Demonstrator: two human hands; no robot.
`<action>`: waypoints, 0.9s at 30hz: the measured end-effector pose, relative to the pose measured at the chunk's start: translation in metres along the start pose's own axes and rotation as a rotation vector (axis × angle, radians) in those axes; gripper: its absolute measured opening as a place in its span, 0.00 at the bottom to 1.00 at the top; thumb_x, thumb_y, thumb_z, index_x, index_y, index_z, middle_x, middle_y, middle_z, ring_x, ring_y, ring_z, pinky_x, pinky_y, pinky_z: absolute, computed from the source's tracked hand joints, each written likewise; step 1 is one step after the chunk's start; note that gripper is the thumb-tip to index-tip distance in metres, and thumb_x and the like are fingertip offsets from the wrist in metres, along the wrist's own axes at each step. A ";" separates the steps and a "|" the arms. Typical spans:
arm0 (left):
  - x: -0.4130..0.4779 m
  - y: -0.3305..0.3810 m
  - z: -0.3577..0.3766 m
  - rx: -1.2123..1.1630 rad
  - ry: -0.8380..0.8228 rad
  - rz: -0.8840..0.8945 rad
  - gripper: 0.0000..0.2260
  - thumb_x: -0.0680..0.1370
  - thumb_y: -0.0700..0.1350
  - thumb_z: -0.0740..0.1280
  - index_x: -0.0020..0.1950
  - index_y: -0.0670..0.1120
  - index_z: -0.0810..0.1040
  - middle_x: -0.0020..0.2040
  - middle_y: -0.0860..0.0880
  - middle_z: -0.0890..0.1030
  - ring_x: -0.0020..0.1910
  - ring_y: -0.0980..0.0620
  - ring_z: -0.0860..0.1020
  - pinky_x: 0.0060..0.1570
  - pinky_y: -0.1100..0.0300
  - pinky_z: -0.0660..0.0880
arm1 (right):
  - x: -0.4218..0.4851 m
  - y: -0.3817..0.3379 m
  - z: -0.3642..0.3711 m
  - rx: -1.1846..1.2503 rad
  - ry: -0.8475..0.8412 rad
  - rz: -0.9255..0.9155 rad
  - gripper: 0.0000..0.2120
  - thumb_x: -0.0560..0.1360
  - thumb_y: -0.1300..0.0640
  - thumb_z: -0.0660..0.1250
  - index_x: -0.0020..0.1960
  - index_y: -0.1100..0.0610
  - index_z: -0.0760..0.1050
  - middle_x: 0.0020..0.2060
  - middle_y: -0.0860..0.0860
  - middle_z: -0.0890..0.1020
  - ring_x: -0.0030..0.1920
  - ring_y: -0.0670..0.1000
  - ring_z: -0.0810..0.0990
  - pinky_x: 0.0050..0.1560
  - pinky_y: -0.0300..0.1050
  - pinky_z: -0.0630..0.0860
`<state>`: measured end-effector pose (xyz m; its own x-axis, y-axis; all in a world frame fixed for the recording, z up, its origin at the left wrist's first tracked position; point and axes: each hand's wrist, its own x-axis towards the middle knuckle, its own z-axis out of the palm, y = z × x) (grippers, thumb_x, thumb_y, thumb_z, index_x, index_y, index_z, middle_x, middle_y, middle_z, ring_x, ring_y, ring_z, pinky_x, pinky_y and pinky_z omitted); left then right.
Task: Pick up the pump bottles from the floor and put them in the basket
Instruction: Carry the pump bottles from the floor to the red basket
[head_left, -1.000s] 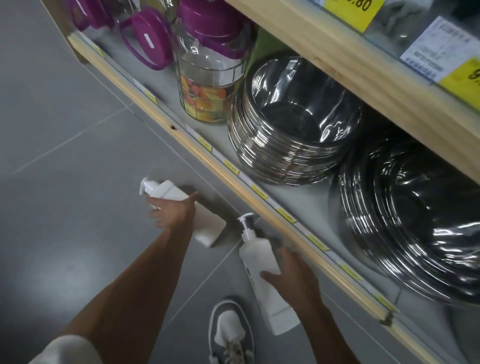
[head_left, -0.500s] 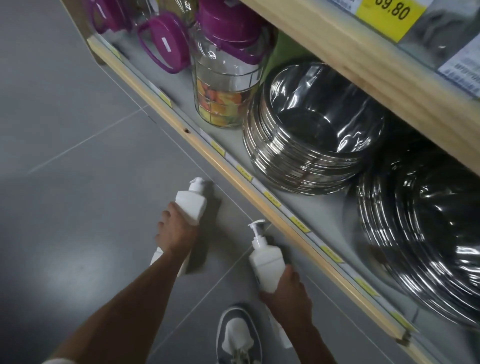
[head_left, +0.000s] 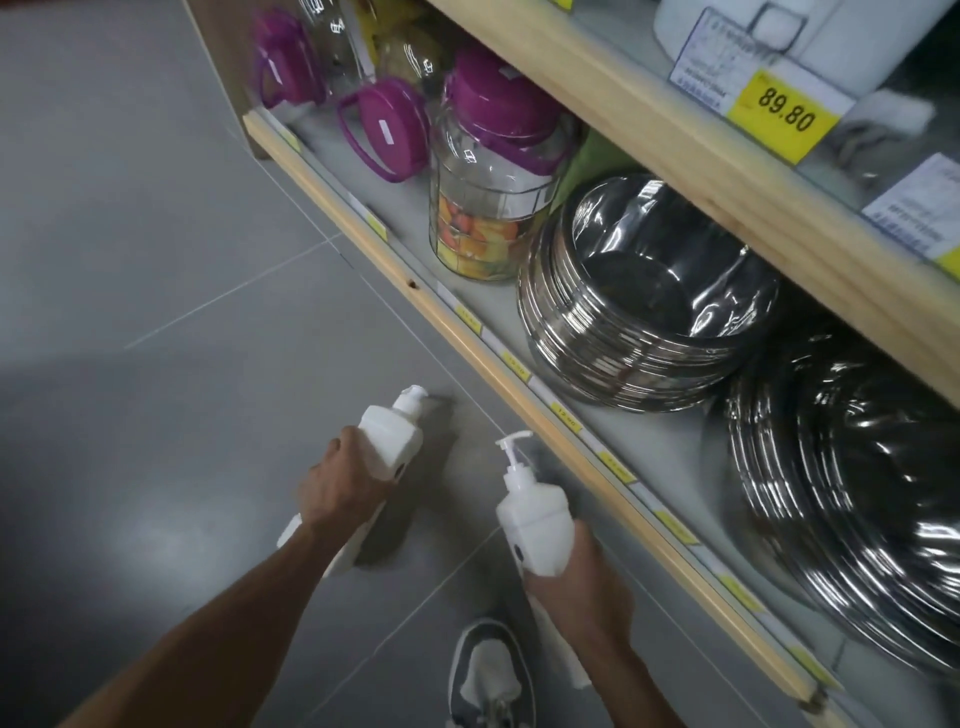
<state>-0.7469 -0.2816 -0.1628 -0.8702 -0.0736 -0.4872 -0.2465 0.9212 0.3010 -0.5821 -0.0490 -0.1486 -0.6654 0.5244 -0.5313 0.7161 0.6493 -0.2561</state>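
Note:
Two white pump bottles are held above the grey floor, pumps pointing away from me. My left hand (head_left: 345, 486) grips the left pump bottle (head_left: 392, 439) around its middle; its lower end sticks out below my wrist. My right hand (head_left: 582, 587) grips the right pump bottle (head_left: 535, 525), whose thin pump nozzle points up toward the shelf edge. Both bottles are clear of the floor. No basket is in view.
A wooden shelf edge (head_left: 519, 400) with yellow price tags runs diagonally on the right. On it stand stacked steel bowls (head_left: 644, 312), a glass jar with a purple lid (head_left: 488, 187) and purple lidded containers (head_left: 384, 130). My shoe (head_left: 491, 675) is below.
Both bottles lay on the floor a second ago. Both hands closed on them and lifted them up, turning them so the pumps point away from me.

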 end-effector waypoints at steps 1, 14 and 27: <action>-0.008 0.001 -0.011 0.017 -0.008 0.006 0.31 0.70 0.59 0.75 0.66 0.48 0.65 0.62 0.46 0.78 0.57 0.38 0.79 0.51 0.50 0.73 | -0.004 -0.010 -0.009 -0.011 -0.004 -0.029 0.39 0.67 0.36 0.76 0.70 0.47 0.64 0.60 0.45 0.78 0.56 0.49 0.80 0.45 0.41 0.74; -0.187 0.062 -0.317 -0.127 0.136 -0.086 0.32 0.69 0.57 0.74 0.68 0.52 0.64 0.60 0.50 0.78 0.52 0.39 0.80 0.46 0.51 0.73 | -0.160 -0.183 -0.261 -0.028 0.012 -0.277 0.41 0.67 0.37 0.76 0.74 0.46 0.63 0.62 0.48 0.80 0.57 0.55 0.81 0.50 0.46 0.74; -0.456 0.094 -0.594 -0.297 0.248 -0.277 0.32 0.66 0.56 0.75 0.66 0.55 0.65 0.59 0.54 0.79 0.53 0.42 0.80 0.47 0.52 0.72 | -0.407 -0.292 -0.502 0.030 0.021 -0.378 0.35 0.63 0.36 0.77 0.63 0.48 0.67 0.52 0.47 0.81 0.47 0.53 0.82 0.44 0.46 0.75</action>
<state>-0.6265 -0.3879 0.5747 -0.8210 -0.4237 -0.3826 -0.5637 0.7074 0.4264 -0.6260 -0.1755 0.5483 -0.8877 0.2621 -0.3785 0.4249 0.7829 -0.4545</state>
